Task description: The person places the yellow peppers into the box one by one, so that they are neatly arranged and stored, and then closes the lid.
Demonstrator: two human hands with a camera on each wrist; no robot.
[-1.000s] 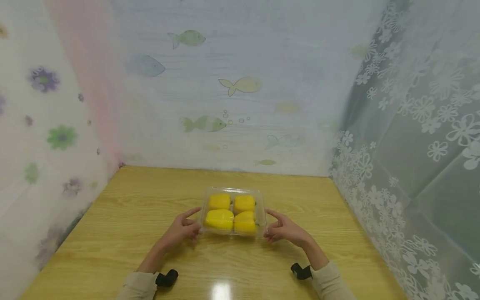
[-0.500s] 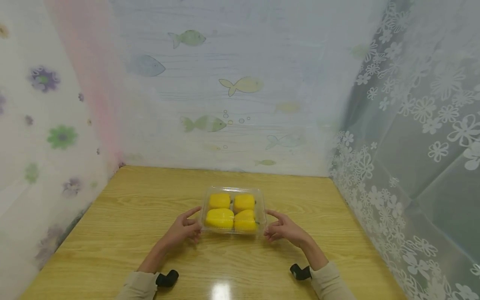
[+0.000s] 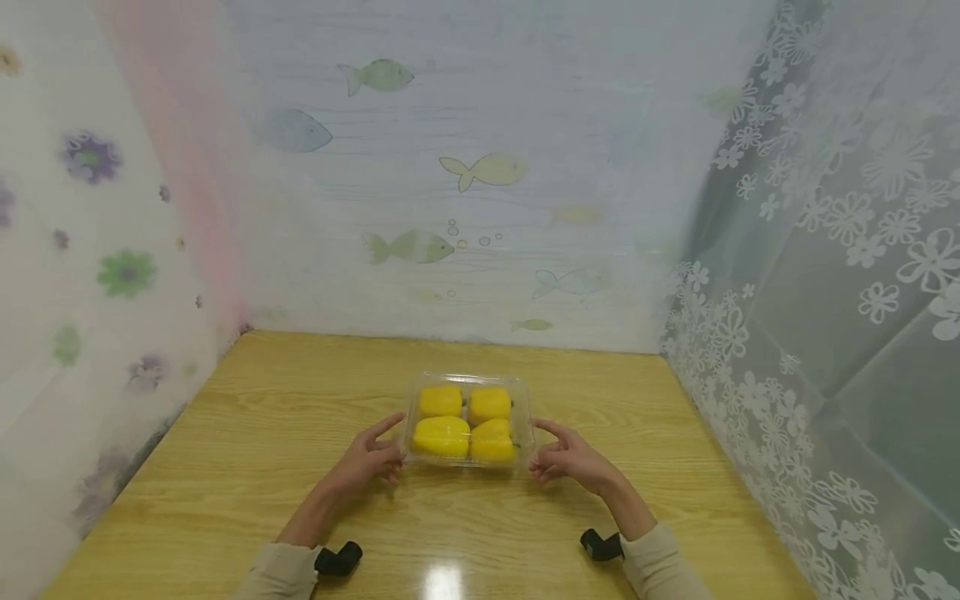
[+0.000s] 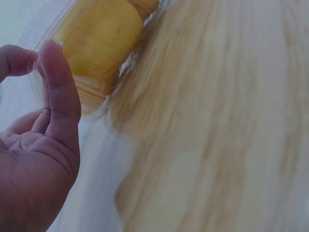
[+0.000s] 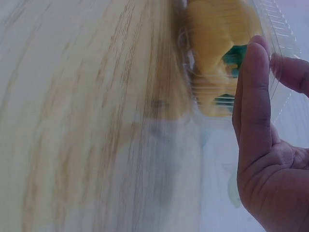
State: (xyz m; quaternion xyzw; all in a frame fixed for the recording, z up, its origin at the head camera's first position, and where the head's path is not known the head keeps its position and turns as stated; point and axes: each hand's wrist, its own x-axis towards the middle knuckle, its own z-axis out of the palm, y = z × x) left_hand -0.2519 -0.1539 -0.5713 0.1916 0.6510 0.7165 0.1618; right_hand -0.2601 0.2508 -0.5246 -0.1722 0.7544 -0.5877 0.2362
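Observation:
A clear plastic clamshell box point(image 3: 465, 461) stands mid-table, with several yellow bell peppers point(image 3: 441, 437) visible through it. Green stems point(image 5: 234, 58) show on peppers in the right wrist view. My left hand point(image 3: 362, 460) pinches the box's left rim, the thumb point(image 4: 57, 82) on the near side and a finger on the other. On the opposite side, my right hand point(image 3: 573, 461) pinches the right rim the same way, its thumb point(image 5: 256, 92) against the plastic wall. Whether the box's underside touches the table cannot be told.
The wood-grain table point(image 3: 465, 533) reaches back to a fish-patterned curtain point(image 3: 480, 275). Flowered sheets hang along the left side point(image 3: 90, 333) and right side point(image 3: 810, 400). Black wrist mounts point(image 3: 339, 558) protrude inward from both sleeves.

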